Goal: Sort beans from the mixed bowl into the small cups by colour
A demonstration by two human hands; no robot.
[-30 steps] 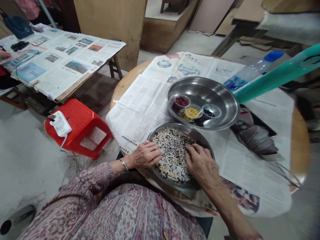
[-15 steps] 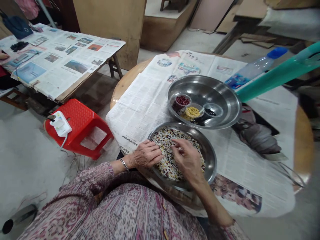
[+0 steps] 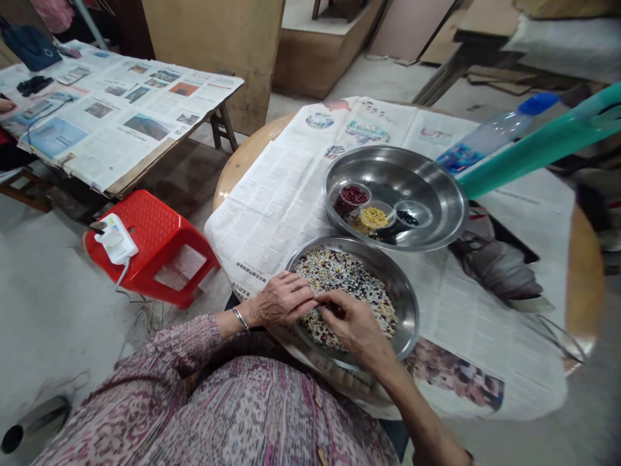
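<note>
Stainless-steel round basin (image 3: 405, 310) held most of the speckled mixed beans (image 3: 349, 278), under the spread left hand (image 3: 284, 299) and pinching right hand (image 3: 352, 320), while small cups of sorted beans (image 3: 371, 219) sat in the larger steel bowl (image 3: 436, 200) just beyond it.

Print on the newspaper (image 3: 264, 220) and bottle label (image 3: 458, 158) is too blurred to read.

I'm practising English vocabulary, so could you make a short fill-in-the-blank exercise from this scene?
1. The left hand wears a metal ____ at the wrist.
2. The steel bowl beneath the hands holds mixed ____.
3. The other steel bowl holds three small cups of red, yellow and ____ beans.
4. A power strip sits on a ____ plastic stool.

bangle; beans; black; red
</note>
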